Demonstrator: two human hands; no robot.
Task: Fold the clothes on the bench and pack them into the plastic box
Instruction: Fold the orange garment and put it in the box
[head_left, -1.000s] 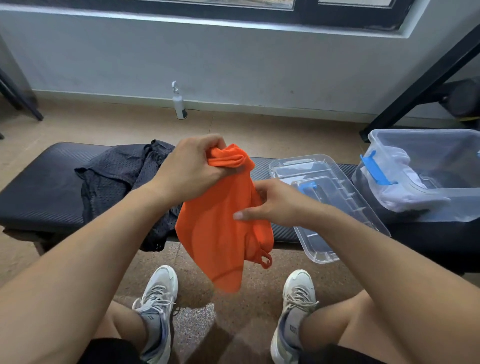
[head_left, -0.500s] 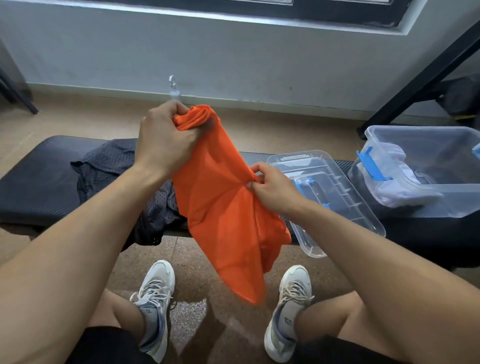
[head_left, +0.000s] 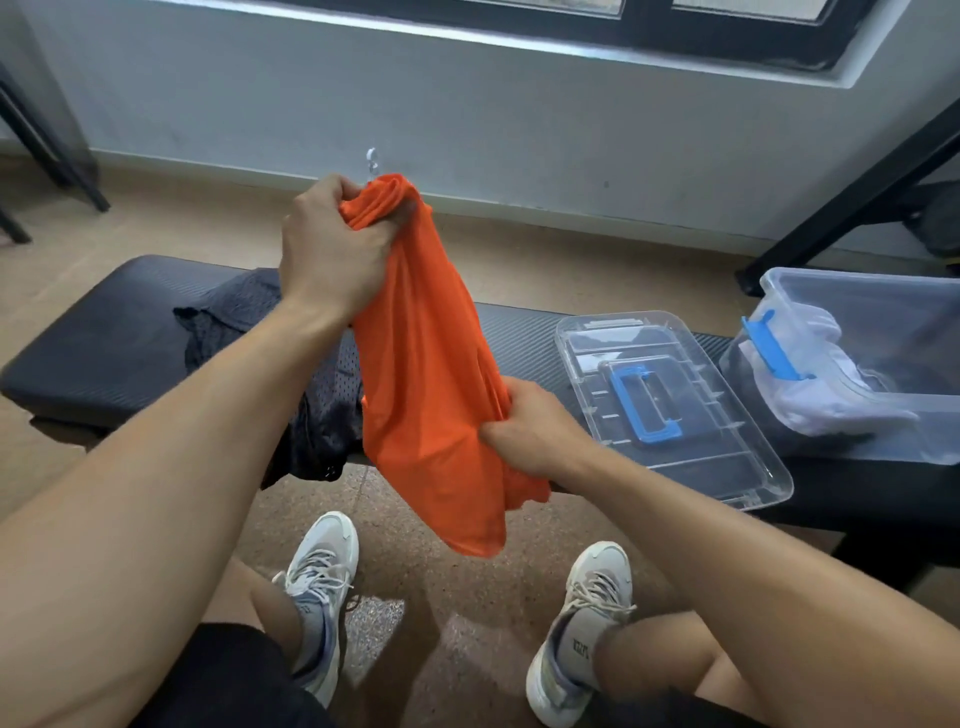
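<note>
Left hand (head_left: 332, 249) grips orange garment (head_left: 426, 364) top, right hand (head_left: 524, 431) pinches lower edge, held above bench (head_left: 104, 338) front edge, unfolded. White clothes already in plastic box (head_left: 857, 364); dark garment (head_left: 317, 410) left unfolded.

I see the left hand (head_left: 332, 254) gripping the bunched top of an orange garment (head_left: 431, 374) while the right hand (head_left: 530, 431) pinches it lower down. Behind, a dark garment (head_left: 311, 410) lies on the bench (head_left: 104, 332), with the clear lid (head_left: 670, 405) just beside the plastic box (head_left: 872, 364).
</note>
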